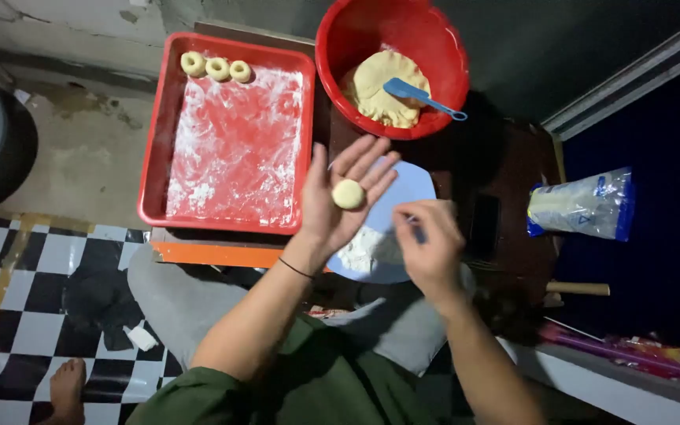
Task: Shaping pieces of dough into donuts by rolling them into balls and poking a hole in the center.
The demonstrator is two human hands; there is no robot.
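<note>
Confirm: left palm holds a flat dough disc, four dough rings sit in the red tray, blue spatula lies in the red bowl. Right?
Not quite. The head view shows three dough rings, not four, along the far edge of the red tray. The rest holds: the dough disc lies on the open left hand, and the blue spatula lies in the red bowl.

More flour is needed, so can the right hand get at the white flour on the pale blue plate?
Probably yes: the right hand hovers just above the white flour, with nothing between them.

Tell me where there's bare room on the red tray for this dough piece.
The red tray is bare across its floured middle and near edge, below the three dough rings along the far rim. The left hand holds the dough disc. The red bowl is crowded with dough.
</note>
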